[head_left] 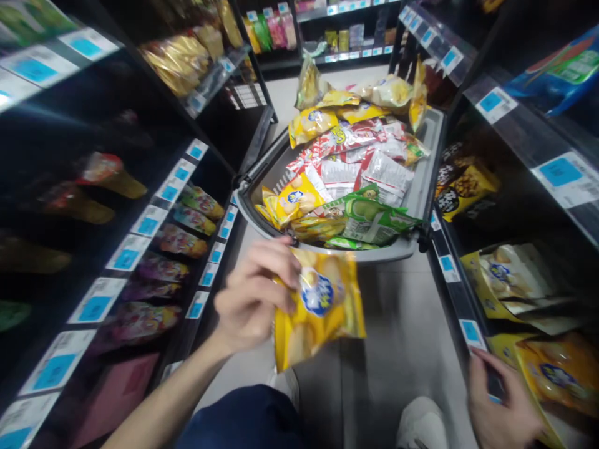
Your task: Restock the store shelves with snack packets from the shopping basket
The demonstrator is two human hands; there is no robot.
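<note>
My left hand [257,290] is closed on the left edge of a yellow snack bag [321,305] with a blue logo, held up in the aisle in front of a grey shopping basket [257,227]. Slightly smeared by motion, my right hand [503,399] is at the lower right shelf edge, its visible fingers apart and nothing seen between them. Beside it on that shelf lies a similar yellow-orange snack bag [556,374]. The basket is heaped with yellow bags, red-and-white packets [344,137] and a green bag [374,218].
Shelves with blue-and-white price labels [147,226] line both sides of the narrow aisle. Snack packs [173,271] fill the lower left shelf. More bags [510,271] sit on the right. Grey floor [388,312] shows between my feet and the basket. Another shelf stands at the back.
</note>
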